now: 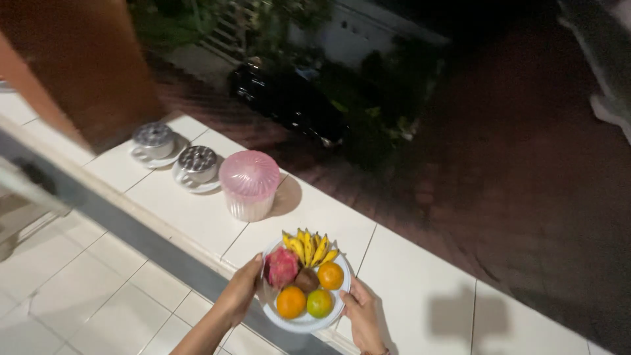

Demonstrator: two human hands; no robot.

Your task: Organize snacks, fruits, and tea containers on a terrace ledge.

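Observation:
A white plate (307,322) of fruit rests on a white tiled ledge (407,283). It carries a bunch of small yellow bananas (307,246), a pink dragon fruit (282,266), a brown fruit (306,279), two oranges (291,302) and a green citrus (319,303). My left hand (240,289) grips the plate's left rim. My right hand (363,317) holds its right rim from below.
Further left on the ledge stand a pink-lidded plastic container (249,185) and two metal lidded cups on saucers (197,164) (153,141). Beyond the ledge lie a dark drop, plants and a parked vehicle (289,98). A brown door or pillar (79,66) stands at upper left.

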